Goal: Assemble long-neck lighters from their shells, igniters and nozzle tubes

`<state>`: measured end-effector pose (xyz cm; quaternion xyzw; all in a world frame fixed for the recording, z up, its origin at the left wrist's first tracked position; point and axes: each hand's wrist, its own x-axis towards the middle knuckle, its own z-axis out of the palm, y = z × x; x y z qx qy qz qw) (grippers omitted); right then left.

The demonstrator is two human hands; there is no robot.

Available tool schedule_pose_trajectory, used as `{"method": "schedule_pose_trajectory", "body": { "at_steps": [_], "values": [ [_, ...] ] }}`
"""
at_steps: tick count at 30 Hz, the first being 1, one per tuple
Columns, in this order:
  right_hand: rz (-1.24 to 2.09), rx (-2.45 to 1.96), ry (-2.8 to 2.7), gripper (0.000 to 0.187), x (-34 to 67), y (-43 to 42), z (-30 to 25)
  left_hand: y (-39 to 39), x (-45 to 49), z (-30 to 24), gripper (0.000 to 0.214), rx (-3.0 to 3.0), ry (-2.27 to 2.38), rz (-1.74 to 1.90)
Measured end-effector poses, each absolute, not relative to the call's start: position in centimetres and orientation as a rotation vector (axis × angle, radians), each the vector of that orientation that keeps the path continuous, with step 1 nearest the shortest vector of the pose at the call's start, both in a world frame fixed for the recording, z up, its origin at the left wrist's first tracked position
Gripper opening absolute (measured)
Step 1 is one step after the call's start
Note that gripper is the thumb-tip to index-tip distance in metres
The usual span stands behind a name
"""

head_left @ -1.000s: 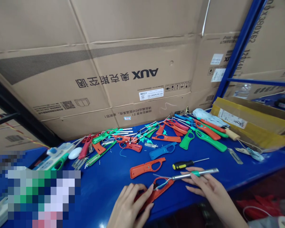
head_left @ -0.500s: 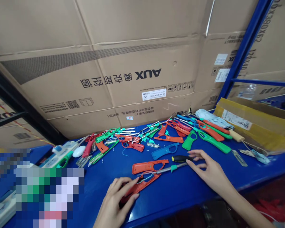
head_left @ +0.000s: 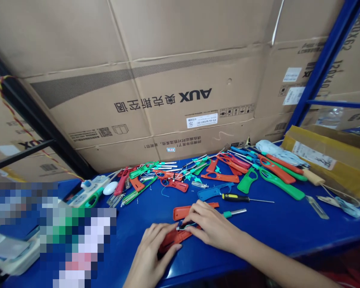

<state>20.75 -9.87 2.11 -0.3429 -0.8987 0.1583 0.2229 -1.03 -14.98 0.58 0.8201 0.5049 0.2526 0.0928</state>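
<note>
On the blue table lies an opened orange-red gas lighter, its half shell (head_left: 180, 236) tilted toward me. My left hand (head_left: 153, 250) wraps around the rear end of that shell. My right hand (head_left: 211, 224) reaches over it, thumb and fingers closed on a small dark part with thin wires (head_left: 183, 227); the fingers partly hide it. From beneath the right hand a metal tube (head_left: 238, 212) with a green collar (head_left: 227, 215) sticks out to the right. Just behind is the second orange-red shell half (head_left: 180, 212), partly covered. A black-and-yellow screwdriver (head_left: 235, 197) lies beyond the right hand.
Several taken-apart lighters (head_left: 147, 172) in red, green and blue lie along the back. A blue shell (head_left: 214, 191) is nearer. At left stand a power strip (head_left: 90, 190) and white oval object (head_left: 110, 188); at right, a yellow-taped carton (head_left: 342, 160). A large cardboard box (head_left: 174, 80) walls the back.
My right hand has moved left from the screwdriver and tube tip onto the lighter's inner parts, and its fingers have closed. The left hand stays on the shell. The view has shifted slightly.
</note>
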Motion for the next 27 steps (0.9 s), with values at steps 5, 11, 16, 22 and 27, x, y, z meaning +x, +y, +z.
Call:
{"method": "schedule_pose_trajectory", "body": {
  "at_steps": [5,11,16,22,27],
  "values": [
    [0.368,-0.843,-2.559,0.012,21.0,-9.2,1.9,-15.0,-0.9,0.7,0.030,2.454,1.511,0.767],
    [0.077,-0.637,-2.691,0.016,21.1,-8.2,1.4,-15.1,-0.8,1.0,0.035,2.479,1.509,0.757],
    [-0.022,-0.584,-2.719,0.019,21.2,-8.0,1.6,-15.2,-0.8,1.2,0.028,2.491,1.507,0.731],
    [0.434,-0.703,-2.569,0.017,21.4,-8.3,2.4,-15.1,-0.8,1.2,0.029,2.512,1.504,0.731],
    [0.508,-0.715,-2.539,0.014,21.3,-8.3,2.9,-15.2,-0.7,1.4,0.030,2.495,1.512,0.732]
  ]
}}
